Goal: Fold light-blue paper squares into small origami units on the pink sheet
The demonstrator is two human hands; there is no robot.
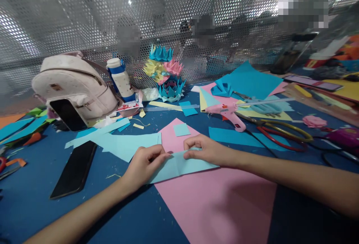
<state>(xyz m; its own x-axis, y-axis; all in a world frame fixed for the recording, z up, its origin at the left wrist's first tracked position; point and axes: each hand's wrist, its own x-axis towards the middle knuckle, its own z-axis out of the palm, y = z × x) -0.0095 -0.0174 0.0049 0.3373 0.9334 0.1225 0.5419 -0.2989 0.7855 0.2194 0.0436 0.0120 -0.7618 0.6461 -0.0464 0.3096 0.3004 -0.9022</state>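
A light blue strip of paper (179, 167) with a crease near its middle lies across a large pink sheet (224, 199). My left hand (147, 163) grips the strip's left part, thumb along the top edge. Fingers of my right hand (200, 148) are curled over the upper edge, right of the crease. Just beyond the strip, a small light blue paper square (181, 130) rests on the pink sheet's far corner. More light blue paper (126, 145) lies to the left of my hands.
A pink glue gun (228, 113), red-and-yellow-handled pliers (286, 133) and blue paper (249, 81) lie right. Folded paper flowers (165, 72) stand at the back beside a bottle (121, 79). A backpack (73, 83) and two phones, one flat (74, 171), are left.
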